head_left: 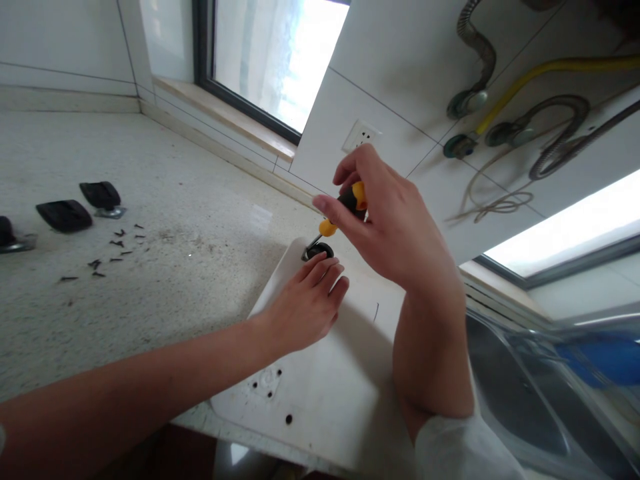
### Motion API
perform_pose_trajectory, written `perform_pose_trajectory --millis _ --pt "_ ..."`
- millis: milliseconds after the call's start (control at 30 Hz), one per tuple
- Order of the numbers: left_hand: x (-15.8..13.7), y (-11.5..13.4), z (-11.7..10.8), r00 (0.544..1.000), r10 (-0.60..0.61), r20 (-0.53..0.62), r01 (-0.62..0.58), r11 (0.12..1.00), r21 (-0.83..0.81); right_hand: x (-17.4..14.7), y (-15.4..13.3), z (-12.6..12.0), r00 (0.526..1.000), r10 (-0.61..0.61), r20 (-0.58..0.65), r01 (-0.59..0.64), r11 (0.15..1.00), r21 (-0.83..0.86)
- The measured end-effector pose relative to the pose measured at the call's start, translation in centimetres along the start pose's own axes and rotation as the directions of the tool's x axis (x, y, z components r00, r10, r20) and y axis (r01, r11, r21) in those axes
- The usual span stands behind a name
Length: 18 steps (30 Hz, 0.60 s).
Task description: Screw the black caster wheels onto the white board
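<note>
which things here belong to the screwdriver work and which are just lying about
Likely part of it:
screwdriver, in the right hand
black fitting, at the left hand
white board, beneath
loose screws and black pieces on the counter

Apparently unrelated:
yellow hose
wall socket
sink
blurred blue object

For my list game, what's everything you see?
Counter: one, speckled pale, left
Board: one, white, on counter
Wheel-like parts: four, black, three left, one on board
Screws: about ten, dark, left on counter
Screwdriver: one, yellow and black, above board
Windows: two, dark-framed, top and right
Tiled wall: one, white, behind
Socket: one, white, on wall
Hoses: one yellow, several grey, upper right
Taps: three, greenish, upper right
Cord: one, tan, below hoses
Sink: one, grey, lower right
Blurred thing: one, blue, right edge
Left grip: one, bare, at that fourth part
Right grip: one, bare, holding screwdriver
</note>
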State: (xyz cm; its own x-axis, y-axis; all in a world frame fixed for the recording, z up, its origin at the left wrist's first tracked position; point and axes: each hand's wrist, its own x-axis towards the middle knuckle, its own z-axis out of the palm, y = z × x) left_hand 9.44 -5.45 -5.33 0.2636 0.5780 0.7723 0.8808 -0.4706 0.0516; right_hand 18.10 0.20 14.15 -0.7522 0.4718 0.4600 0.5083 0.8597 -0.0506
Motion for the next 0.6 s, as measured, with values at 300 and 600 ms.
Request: perform_pose_trajectory --millis 300,600 --pt "0.0 0.0 0.2 0.998 -0.006 0.056 0.006 1.0 -0.003 0.8 0.3 0.8 0.977 0.127 -0.172 -0.152 0.979 -0.139" --pt "0.0 0.0 0.1 0.996 -0.001 0.084 0.001 1.0 0.001 0.3 1.4 -1.2 0.994 0.11 -0.007 -0.11 0.994 0.025"
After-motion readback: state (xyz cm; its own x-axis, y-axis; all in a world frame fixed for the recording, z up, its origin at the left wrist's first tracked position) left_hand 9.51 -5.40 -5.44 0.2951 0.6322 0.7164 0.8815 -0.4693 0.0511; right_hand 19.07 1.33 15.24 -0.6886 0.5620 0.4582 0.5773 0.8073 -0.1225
